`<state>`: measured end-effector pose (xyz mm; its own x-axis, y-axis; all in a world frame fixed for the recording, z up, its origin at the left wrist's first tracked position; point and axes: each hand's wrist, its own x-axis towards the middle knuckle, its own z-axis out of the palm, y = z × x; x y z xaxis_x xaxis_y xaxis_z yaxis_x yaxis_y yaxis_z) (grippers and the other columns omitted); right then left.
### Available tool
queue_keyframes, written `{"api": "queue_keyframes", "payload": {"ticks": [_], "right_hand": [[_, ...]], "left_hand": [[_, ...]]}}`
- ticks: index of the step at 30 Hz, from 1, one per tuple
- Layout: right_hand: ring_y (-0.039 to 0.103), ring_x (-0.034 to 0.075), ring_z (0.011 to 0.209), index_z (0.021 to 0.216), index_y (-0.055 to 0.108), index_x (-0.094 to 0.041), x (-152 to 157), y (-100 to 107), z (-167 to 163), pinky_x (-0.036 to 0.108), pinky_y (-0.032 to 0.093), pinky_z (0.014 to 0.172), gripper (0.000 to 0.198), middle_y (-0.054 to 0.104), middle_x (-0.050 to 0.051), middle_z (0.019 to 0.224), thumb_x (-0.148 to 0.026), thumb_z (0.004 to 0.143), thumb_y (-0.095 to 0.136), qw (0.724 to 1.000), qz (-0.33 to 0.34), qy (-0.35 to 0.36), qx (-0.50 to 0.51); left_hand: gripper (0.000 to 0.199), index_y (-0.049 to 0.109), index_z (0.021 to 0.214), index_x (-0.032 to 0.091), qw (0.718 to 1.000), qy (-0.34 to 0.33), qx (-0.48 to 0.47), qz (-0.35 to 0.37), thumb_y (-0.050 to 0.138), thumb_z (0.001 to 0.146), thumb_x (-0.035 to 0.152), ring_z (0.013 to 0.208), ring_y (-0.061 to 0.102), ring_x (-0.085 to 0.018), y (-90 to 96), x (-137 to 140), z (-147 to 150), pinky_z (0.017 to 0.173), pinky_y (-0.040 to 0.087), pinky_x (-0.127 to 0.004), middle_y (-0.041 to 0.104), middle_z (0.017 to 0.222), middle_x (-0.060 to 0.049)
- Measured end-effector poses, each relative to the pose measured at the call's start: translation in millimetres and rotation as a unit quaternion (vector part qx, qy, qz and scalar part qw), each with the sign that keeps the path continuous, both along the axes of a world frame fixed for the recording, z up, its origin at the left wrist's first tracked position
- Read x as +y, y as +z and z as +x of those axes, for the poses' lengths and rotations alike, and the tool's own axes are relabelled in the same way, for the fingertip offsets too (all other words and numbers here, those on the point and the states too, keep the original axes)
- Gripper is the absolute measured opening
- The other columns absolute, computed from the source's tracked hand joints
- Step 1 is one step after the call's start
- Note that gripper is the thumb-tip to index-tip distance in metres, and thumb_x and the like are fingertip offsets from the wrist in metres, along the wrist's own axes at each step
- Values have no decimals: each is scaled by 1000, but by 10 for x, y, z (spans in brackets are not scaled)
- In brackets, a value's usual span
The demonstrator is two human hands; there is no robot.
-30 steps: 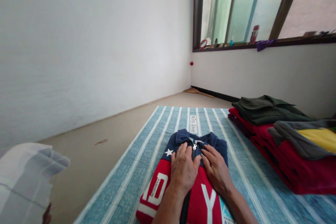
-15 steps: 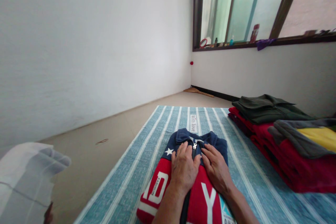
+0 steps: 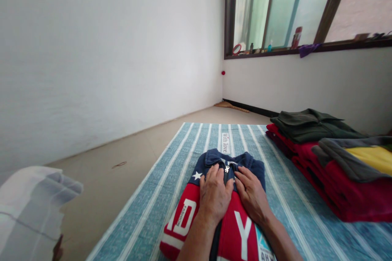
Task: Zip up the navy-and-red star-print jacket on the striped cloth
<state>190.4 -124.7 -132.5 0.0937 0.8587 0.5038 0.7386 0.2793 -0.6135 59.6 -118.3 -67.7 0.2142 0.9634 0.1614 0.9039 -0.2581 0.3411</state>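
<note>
Both hands lie flat, palms down and fingers spread, on a folded red and navy zip jacket with white letters (image 3: 214, 216). The left hand (image 3: 214, 196) and right hand (image 3: 251, 196) press beside its zipper (grasping nothing). The jacket rests under them on a blue striped woven mat (image 3: 153, 212); a pile of folded clothes (image 3: 330, 163) lies to the right of the right hand.

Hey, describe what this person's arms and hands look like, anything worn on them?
Both forearms are bare as far as the picture shows, with no sleeves or cuffs in view. The left hand and the right hand wear no gloves, and no rings, watch or bracelet can be seen on the fingers or wrists.
</note>
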Motion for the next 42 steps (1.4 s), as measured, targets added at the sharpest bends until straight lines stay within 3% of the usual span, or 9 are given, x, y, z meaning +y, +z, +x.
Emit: {"api": "queue_keyframes", "payload": {"ticks": [42], "right_hand": [[53, 26, 119, 110, 69, -12, 11, -1, 7, 44, 40, 105, 41, 61, 14, 125, -33, 93, 39, 1000, -3, 7, 1]], "left_hand": [[36, 57, 124, 13, 1000, 6, -1, 7, 49, 91, 26, 132, 41, -25, -9, -12, 11, 109, 32, -47, 49, 140, -13]]}}
